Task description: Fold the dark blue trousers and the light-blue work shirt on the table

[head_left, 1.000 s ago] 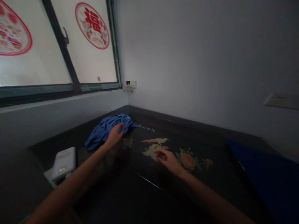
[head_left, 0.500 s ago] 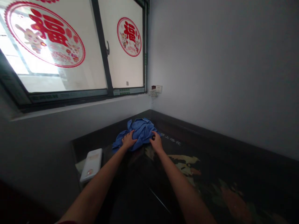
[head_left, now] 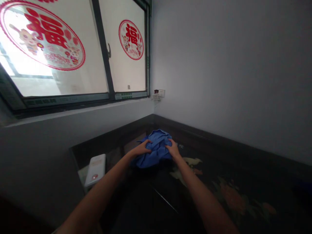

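Observation:
A crumpled blue cloth [head_left: 156, 151] lies bunched on a dark glossy table [head_left: 219, 182] painted with birds and flowers, near the corner of the room. My left hand [head_left: 141, 150] grips the cloth's left side. My right hand [head_left: 173, 150] grips its right side. Both hands press the cloth together between them, and the cloth rises in a heap above the table top.
A white flat device [head_left: 95, 165] lies at the table's left edge below the windowsill. A window with red round paper decorations [head_left: 131, 39] fills the left wall. A wall socket [head_left: 158, 94] sits in the corner. A grey wall runs along the right.
My right hand moved from the table's painted part onto the cloth. Both hands have gathered the spread cloth into a tighter bunch and pulled it slightly nearer. The view turned left.

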Available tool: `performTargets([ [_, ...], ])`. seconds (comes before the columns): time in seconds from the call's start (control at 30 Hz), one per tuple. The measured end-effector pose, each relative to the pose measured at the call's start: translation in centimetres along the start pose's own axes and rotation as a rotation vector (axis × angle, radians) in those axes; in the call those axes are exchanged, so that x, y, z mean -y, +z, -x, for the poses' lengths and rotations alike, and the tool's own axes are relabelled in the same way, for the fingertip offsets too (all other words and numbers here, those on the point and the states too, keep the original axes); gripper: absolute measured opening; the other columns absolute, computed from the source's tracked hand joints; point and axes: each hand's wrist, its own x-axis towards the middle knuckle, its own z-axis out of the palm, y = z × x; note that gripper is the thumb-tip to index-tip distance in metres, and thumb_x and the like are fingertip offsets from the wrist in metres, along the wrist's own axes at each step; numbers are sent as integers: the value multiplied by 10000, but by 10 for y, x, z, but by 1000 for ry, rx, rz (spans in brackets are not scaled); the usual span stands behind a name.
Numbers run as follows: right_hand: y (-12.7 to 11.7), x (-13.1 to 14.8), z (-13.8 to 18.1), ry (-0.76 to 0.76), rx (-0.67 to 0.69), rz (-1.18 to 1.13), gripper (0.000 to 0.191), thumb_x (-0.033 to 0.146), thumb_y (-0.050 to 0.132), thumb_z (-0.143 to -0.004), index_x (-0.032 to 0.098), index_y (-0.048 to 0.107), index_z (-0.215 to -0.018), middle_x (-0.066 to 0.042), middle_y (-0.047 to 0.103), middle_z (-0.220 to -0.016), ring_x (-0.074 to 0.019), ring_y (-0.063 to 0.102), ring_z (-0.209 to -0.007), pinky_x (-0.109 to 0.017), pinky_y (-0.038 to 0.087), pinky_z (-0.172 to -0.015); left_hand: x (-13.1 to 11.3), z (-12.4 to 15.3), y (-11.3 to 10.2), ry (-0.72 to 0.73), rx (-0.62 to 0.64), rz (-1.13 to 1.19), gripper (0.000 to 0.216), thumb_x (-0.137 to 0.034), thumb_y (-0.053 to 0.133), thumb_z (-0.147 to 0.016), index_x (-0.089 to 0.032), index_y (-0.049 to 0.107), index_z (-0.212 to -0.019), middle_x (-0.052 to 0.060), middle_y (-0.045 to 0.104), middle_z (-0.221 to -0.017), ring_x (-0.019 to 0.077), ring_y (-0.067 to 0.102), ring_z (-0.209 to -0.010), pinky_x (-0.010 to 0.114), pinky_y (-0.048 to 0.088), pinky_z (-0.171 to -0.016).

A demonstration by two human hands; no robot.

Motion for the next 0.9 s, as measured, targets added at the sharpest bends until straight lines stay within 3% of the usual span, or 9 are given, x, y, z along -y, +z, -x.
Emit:
performTargets([
  [0.13, -72, 17, 24, -5, -67, 14, 373, 205, 573, -620, 158, 646, -983, -72, 698, -1001, -240, 639, -950, -354, 473, -901, -35, 13, 7, 79, -17, 147, 553, -327, 586, -704, -180, 473, -1225, 48, 632, -1081, 244, 600, -1020, 356, 453, -927],
  [0.27, -161, 32, 65, 35, -157, 62, 384, 240, 589, -622, 157, 663, -990, -67, 705, -998, -243, 641, -942, -369, 475, -889, -62, 19, 19, 170, -66, 160, 492, -343, 567, -743, -190, 495, -1205, 63, 599, -1173, 245, 566, -1100, 363, 422, -981],
  [0.43, -270, 57, 142, 150, -279, 106, 410, 277, 646, -625, 176, 676, -1021, -65, 713, -1022, -252, 655, -940, -376, 498, -850, -83, 22, 32, 306, -20, 101, 484, -354, 539, -774, -196, 492, -1228, 71, 593, -1205, 251, 577, -1091, 390, 427, -978],
  [0.57, -338, 81, 206, 249, -354, 136, 419, 275, 682, -622, 191, 679, -1032, -74, 711, -1059, -255, 664, -936, -370, 507, -844, -91, 17, 39, 463, 51, -62, 460, -324, 523, -770, -177, 516, -1205, 84, 590, -1217, 254, 553, -1137, 395, 398, -1018],
  [0.7, -384, 87, 247, 297, -427, 204, 414, 278, 683, -644, 208, 672, -1052, -70, 707, -1079, -264, 661, -960, -391, 506, -867, -95, 1, 58, 504, -7, -297, 462, -335, 506, -793, -157, 519, -1219, 107, 584, -1200, 269, 541, -1148, 402, 398, -1019],
  [0.9, -396, 40, 267, 329, -337, 315, 459, 325, 671, -670, 182, 639, -1105, -95, 686, -1114, -287, 628, -1049, -442, 484, -923, -93, -2, 99, 183, -49, -663, 614, -552, 349, -899, -207, 394, -1405, 203, 489, -1277, 367, 597, -1061, 491, 473, -863],
])
